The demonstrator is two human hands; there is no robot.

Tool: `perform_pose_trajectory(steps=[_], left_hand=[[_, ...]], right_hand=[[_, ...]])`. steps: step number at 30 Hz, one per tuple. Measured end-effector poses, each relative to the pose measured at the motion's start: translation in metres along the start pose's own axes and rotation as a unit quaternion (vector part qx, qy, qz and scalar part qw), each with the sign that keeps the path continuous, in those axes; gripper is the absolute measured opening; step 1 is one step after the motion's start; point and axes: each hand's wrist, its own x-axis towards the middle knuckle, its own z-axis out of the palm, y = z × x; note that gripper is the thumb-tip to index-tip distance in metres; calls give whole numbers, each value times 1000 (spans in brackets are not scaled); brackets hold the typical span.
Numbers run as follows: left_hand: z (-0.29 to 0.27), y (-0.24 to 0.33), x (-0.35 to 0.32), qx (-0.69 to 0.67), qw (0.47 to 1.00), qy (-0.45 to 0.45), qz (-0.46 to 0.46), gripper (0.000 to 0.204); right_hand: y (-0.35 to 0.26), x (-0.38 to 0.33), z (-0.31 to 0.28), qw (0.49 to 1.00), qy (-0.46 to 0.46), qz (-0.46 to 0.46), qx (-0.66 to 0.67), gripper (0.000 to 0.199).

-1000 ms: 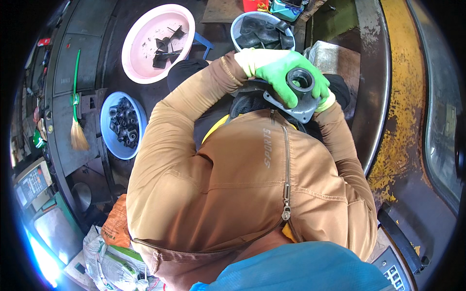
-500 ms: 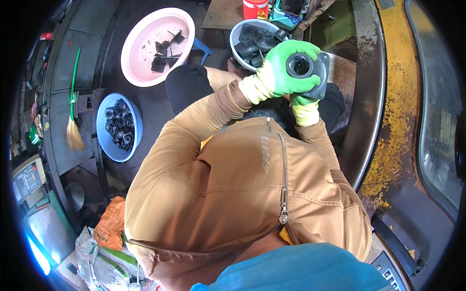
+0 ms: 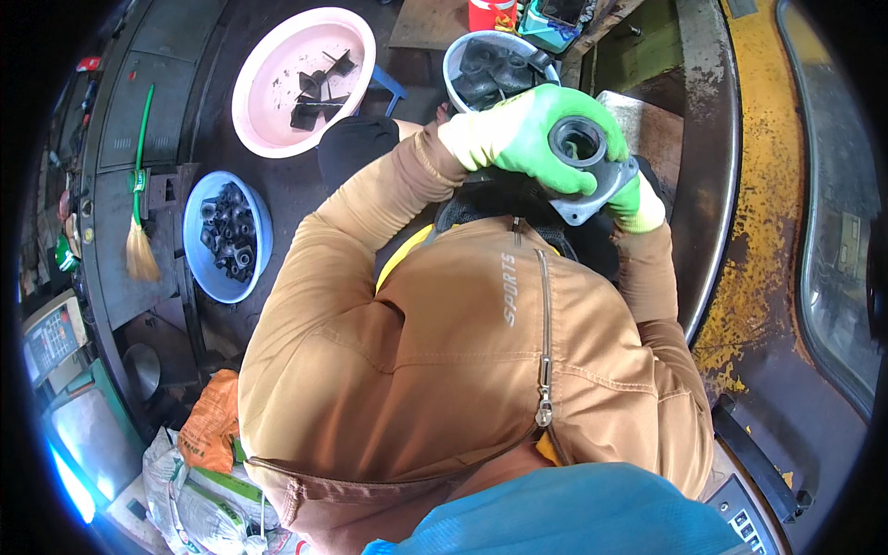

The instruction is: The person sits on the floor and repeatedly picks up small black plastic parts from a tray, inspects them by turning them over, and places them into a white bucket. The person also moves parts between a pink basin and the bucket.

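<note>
Both my hands wear green gloves and hold a grey metal flanged housing (image 3: 599, 181) with a round bore facing up, in front of my brown jacket. My left hand (image 3: 513, 139) wraps over its top and left side. My right hand (image 3: 640, 203) supports it from below on the right and is largely hidden by the part. Just beyond my hands stands a grey bucket (image 3: 455, 57) holding dark metal parts.
A pink basin (image 3: 262, 69) with a few dark pieces lies at upper left. A blue basin (image 3: 196, 248) of dark fittings sits at left beside a green-handled broom (image 3: 139, 194). A yellow, rusty machine edge (image 3: 768, 213) curves along the right. Sacks (image 3: 199, 481) lie at lower left.
Both hands keep hold of the housing; it has shifted slightly right and down in view and turned a little, showing more of the flange.
</note>
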Motion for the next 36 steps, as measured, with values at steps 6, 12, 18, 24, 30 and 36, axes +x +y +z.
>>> perform_pose_trajectory(steps=[6, 12, 18, 24, 30, 36], left_hand=[[6, -2, 6, -29, 974, 207, -85, 38], [39, -8, 14, 276, 882, 382, 11, 43], [36, -6, 12, 126, 900, 417, -27, 40], [22, -7, 11, 130, 925, 355, -29, 38], [6, 1, 6, 132, 967, 213, -42, 34], [-8, -13, 4, -14, 999, 33, -11, 36]], right_hand=[[35, 18, 21, 971, 214, -96, 44, 46], [42, 48, 31, 887, 383, -216, -141, 31], [11, 46, 25, 925, 246, -216, -192, 37], [-14, 41, 17, 965, 132, -182, -133, 46], [6, 24, -1, 995, 50, -53, -62, 46], [38, 23, 1, 986, -111, -119, -34, 40]])
